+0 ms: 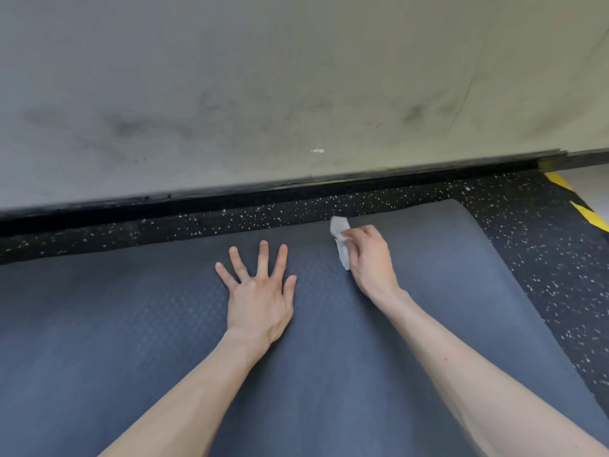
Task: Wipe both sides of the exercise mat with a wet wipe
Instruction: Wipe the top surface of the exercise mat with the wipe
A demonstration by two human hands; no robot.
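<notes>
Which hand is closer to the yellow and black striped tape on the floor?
Right. The right hand, gripping the wet wipe, is over the exercise mat on the side nearer the striped tape. The left hand lies flat with spread fingers, farther from it.

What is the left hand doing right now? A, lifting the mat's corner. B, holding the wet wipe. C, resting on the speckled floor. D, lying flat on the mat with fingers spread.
D: the left hand lies palm down with fingers spread on the exercise mat, while the right hand holds the wet wipe.
</notes>
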